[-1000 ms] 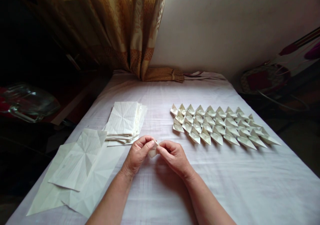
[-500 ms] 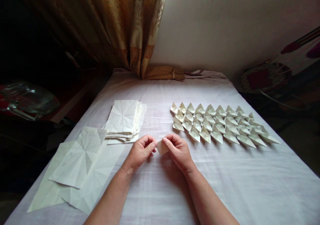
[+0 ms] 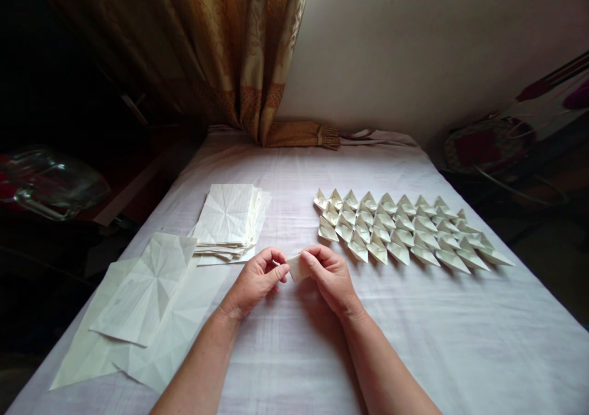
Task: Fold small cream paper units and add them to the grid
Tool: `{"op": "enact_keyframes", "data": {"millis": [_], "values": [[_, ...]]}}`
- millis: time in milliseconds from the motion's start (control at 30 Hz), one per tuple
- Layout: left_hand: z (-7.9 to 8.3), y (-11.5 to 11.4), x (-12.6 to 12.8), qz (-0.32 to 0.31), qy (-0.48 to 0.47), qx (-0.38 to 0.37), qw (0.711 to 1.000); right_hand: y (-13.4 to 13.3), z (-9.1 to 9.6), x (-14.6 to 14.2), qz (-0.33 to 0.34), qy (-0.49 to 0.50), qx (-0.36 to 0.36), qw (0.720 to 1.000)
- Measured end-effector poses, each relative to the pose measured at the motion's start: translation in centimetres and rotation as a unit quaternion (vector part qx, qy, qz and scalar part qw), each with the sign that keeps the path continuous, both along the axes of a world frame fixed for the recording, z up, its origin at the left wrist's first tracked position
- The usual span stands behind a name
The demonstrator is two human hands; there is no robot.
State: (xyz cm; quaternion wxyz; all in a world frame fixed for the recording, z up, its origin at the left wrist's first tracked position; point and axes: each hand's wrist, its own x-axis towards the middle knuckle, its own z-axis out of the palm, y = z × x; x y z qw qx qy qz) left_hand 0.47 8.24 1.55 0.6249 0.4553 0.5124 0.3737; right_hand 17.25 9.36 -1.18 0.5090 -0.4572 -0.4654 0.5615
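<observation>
Between my two hands is a small folded piece of paper (image 3: pixel 297 269), cream-white and flat. My left hand (image 3: pixel 260 278) pinches its left edge between thumb and fingers. My right hand (image 3: pixel 326 274) grips the other side, thumb on top, hiding part of the paper. Several folded paper boats (image 3: pixel 399 249) stand in rows to the right of my right hand. A stack of creased paper sheets (image 3: pixel 226 215) lies beyond my left hand. Closer to me on the left, a loose creased sheet (image 3: pixel 154 286) overlaps other unfolded sheets (image 3: pixel 87 341).
Everything rests on a surface with a pale lilac cloth (image 3: pixel 414 341). A gold curtain (image 3: pixel 257 53) hangs at the back, with its tasselled tieback (image 3: pixel 327 135) on the far edge. To the left, a glass container (image 3: pixel 55 178) shows in the dark.
The folded paper shifts slightly left, showing a little more of itself between my hands. My left arm has moved slightly left. The stack, loose sheets and boats stay in place.
</observation>
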Motion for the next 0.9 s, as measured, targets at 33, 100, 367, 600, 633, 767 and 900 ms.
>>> {"op": "enact_keyframes", "data": {"millis": [33,100,367,600,633,767,900], "values": [[0.1,0.0,0.0,0.0,-0.004,0.001,1.0,0.0,0.0,0.0,0.001,0.002,0.003,1.0],[0.1,0.0,0.0,0.01,-0.015,0.007,1.0,-0.1,0.0,0.0,0.003,0.005,0.003,1.0],[-1.4,-0.1,0.3,0.02,0.006,0.038,0.999,0.0,0.1,-0.3,-0.002,0.009,-0.025,1.0],[-1.8,-0.4,0.9,0.01,0.077,0.091,0.993,0.0,0.0,-0.4,-0.021,-0.021,0.008,1.0],[-1.7,-0.4,1.0,0.011,0.078,0.095,0.992,0.0,0.0,-0.4,-0.024,-0.022,0.009,0.999],[-1.4,-0.6,1.5,0.022,0.062,0.091,0.994,0.0,0.0,-0.4,-0.035,-0.024,0.014,0.999],[-1.5,-0.6,1.7,0.026,0.05,0.097,0.994,-0.1,0.1,-0.2,-0.026,-0.009,0.008,1.0]]}}
